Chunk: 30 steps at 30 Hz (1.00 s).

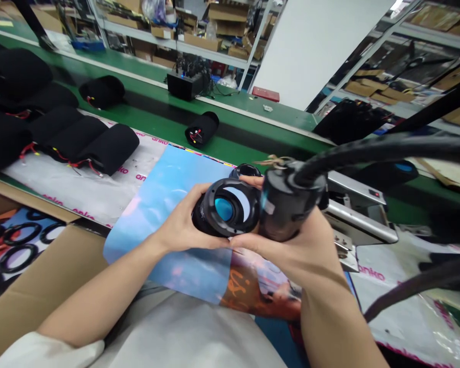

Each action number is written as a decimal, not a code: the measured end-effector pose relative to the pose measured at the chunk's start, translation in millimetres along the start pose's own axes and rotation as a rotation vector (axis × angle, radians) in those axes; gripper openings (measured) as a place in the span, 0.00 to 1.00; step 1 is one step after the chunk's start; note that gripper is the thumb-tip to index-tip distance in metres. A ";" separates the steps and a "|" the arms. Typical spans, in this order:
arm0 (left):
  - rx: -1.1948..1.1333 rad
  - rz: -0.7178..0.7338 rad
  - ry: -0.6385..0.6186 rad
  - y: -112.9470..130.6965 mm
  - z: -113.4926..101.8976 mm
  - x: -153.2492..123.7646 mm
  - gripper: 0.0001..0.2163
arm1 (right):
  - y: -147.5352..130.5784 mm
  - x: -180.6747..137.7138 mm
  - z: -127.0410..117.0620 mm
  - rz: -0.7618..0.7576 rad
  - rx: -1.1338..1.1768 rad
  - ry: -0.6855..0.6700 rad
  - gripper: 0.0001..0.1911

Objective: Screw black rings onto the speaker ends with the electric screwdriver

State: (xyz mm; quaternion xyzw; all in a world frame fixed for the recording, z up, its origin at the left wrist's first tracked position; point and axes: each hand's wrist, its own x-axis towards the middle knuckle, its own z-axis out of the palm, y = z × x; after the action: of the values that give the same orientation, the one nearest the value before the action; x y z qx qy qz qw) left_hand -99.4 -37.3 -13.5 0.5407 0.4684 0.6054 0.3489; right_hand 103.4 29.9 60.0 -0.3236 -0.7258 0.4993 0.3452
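Observation:
A round black housing [205, 217] with a wide ring at its open end is held up in front of me, tilted so the opening faces up. Inside the opening there is a blue, shiny disc [224, 209]. My left hand [184, 220] wraps around the housing from the left. My right hand [287, 245] has its thumb and a fingertip against the ring's right side. A black cylindrical tool body [291, 199] on a thick cable [368, 151] covers most of that hand; whether the hand also grips it is hidden. Another black round part [245, 170] shows just behind the housing.
A blue printed sheet [149, 204] lies under my hands. Black fabric-like cylinders with red wires [109, 148] stand at left, one [202, 129] further back. A metal fixture [360, 209] is at right. A cardboard box [34, 276] with black rings [21, 232] sits at lower left.

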 end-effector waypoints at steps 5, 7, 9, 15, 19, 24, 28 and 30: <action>-0.091 0.032 0.002 -4.1 1.7 -0.4 0.42 | 1.9 6.1 6.2 0.136 -0.137 -0.080 0.41; -0.109 0.012 0.008 -3.6 2.3 -0.8 0.42 | 1.9 8.3 6.6 0.166 -0.185 -0.086 0.40; -0.121 -0.013 0.007 -1.9 2.8 -1.4 0.42 | 2.9 8.9 5.5 0.159 -0.175 -0.092 0.41; -0.079 0.009 0.000 2.2 3.2 -0.2 0.40 | 7.7 7.0 2.7 0.121 -0.114 -0.116 0.41; -0.071 0.070 -0.001 -1.9 1.3 3.1 0.40 | 7.7 7.3 2.5 0.079 -0.124 -0.074 0.41; -0.111 0.089 -0.054 -6.9 -1.6 5.7 0.41 | 9.8 3.6 2.9 -0.031 -0.124 -0.019 0.39; -0.139 0.038 -0.050 -2.7 0.4 3.8 0.43 | 12.6 2.3 7.1 -0.072 -0.138 0.049 0.40; -0.132 -0.015 -0.038 0.1 2.0 2.1 0.45 | 14.9 3.2 9.5 -0.049 -0.096 0.063 0.40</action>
State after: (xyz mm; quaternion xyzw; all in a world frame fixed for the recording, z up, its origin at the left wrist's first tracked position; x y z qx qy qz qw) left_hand -97.8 -35.0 -12.7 0.5243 0.4250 0.6219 0.3971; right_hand 95.7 32.1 43.9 -0.3373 -0.7455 0.4448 0.3641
